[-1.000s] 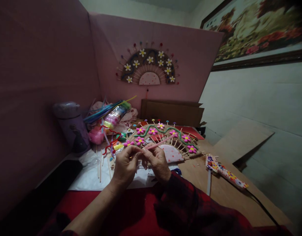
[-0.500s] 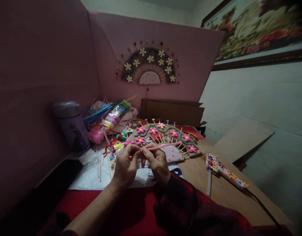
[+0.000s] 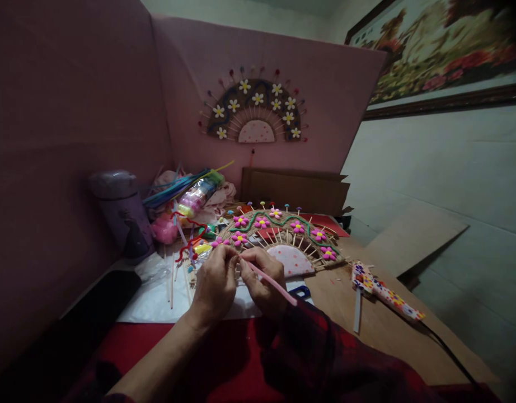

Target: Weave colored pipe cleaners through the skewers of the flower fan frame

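Observation:
My left hand [image 3: 216, 280] and my right hand [image 3: 263, 282] meet at the fingertips above the near edge of the work. Between the fingers of both is one end of a pink pipe cleaner [image 3: 278, 287], whose long free part slants over the right hand toward the sleeve. The pinched end itself is hidden. Just behind the hands lies a half-round twine-wrapped fan [image 3: 275, 226], with pink clay flowers, a green wavy line, sticks tipped with coloured knobs and a dotted white half-disc [image 3: 290, 260]. Blue scissor handles [image 3: 300, 292] show beside the right hand.
A flower-patterned glue gun [image 3: 384, 291] with its cord lies at right. At left stand a purple flask [image 3: 122, 218] and bagged coloured clay [image 3: 195, 196]. Loose wooden sticks [image 3: 172, 280] and red pipe cleaners [image 3: 193, 242] lie nearby. A finished fan [image 3: 258, 101] hangs on the pink panel.
The pink pipe cleaner's free end has swung from pointing right over the fan to slanting down across my right hand. Both hands stay together, the right one turned slightly.

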Action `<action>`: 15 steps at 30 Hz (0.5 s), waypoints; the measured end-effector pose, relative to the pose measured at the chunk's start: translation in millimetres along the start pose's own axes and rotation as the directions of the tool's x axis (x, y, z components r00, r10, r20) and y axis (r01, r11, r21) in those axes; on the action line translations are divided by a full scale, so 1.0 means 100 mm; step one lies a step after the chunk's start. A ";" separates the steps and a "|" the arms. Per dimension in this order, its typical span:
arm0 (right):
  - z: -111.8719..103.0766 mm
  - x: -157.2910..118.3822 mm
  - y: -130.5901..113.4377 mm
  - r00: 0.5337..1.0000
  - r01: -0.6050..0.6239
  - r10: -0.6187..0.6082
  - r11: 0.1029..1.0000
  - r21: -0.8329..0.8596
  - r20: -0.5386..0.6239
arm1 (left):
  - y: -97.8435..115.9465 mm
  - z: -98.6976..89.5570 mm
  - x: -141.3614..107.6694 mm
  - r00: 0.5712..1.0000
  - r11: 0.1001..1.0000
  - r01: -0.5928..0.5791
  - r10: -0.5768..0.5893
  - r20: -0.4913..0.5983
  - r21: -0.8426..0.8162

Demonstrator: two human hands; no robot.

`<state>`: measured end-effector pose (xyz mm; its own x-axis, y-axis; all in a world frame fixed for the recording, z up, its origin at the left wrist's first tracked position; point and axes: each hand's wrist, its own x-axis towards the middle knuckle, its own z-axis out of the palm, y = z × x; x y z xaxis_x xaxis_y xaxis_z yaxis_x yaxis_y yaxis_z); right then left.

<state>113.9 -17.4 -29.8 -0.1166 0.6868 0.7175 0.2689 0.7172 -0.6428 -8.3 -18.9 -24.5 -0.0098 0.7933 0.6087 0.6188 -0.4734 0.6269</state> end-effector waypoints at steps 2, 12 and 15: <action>0.01 0.00 0.00 0.995 0.103 -0.102 0.994 -0.041 0.016 | 0.00 0.00 -0.01 1.000 0.998 -0.015 0.015 -0.013 0.067; -0.01 0.09 0.03 0.947 -0.314 0.310 0.823 0.473 0.089 | 0.01 0.00 0.01 1.000 0.956 0.020 -0.021 0.000 -0.294; 0.01 0.12 0.07 0.917 -0.387 0.350 0.654 0.650 0.194 | 0.03 -0.02 0.02 0.999 0.925 0.042 -0.045 0.000 -0.377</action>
<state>113.4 -4.0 -26.6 -0.1982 0.9031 0.3810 -0.4002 0.2803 -0.8725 -8.0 -18.8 -20.6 -0.0375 0.8139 0.5798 0.2760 -0.5492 0.7888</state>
